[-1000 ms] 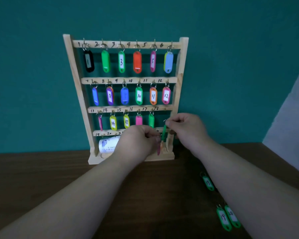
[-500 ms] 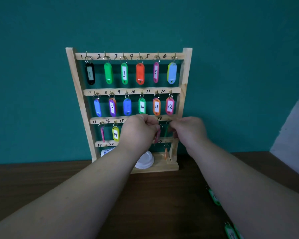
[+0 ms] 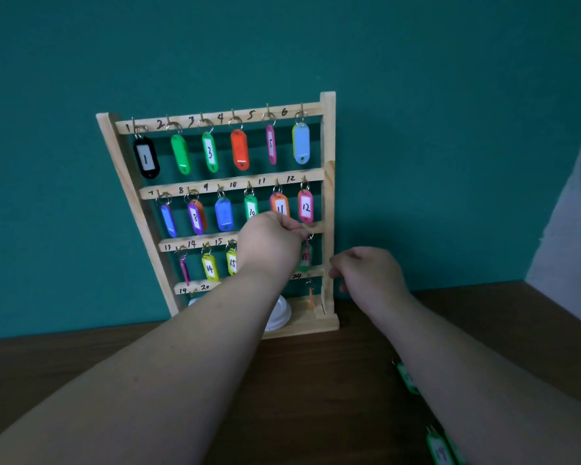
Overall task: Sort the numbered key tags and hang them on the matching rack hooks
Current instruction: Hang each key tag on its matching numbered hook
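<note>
A wooden rack (image 3: pixel 328 135) with numbered hooks leans against the teal wall. Its top two rows are full of coloured tags. My left hand (image 3: pixel 272 246) is raised to the right end of the third row, at hook 18. Its fingertips pinch the ring of the green and pink tag 18 (image 3: pixel 305 258), which hangs just below. My right hand (image 3: pixel 366 276) hovers to the right of the rack's post, fingers loosely curled, holding nothing. Tags 14 (image 3: pixel 209 267) and 15 (image 3: pixel 232 262) hang left of my left hand. An orange tag (image 3: pixel 311 298) hangs under 24.
Loose green tags lie on the dark wooden table by my right forearm: one (image 3: pixel 408 379) beside it and tag 19 (image 3: pixel 440 451) at the bottom edge. A white lid (image 3: pixel 279 313) sits on the rack's base. A pale wall (image 3: pixel 571 213) rises at the right.
My left hand has lifted the tag up to hook 18. My right hand has let go and drawn back to the right of the rack. The camera view has tilted.
</note>
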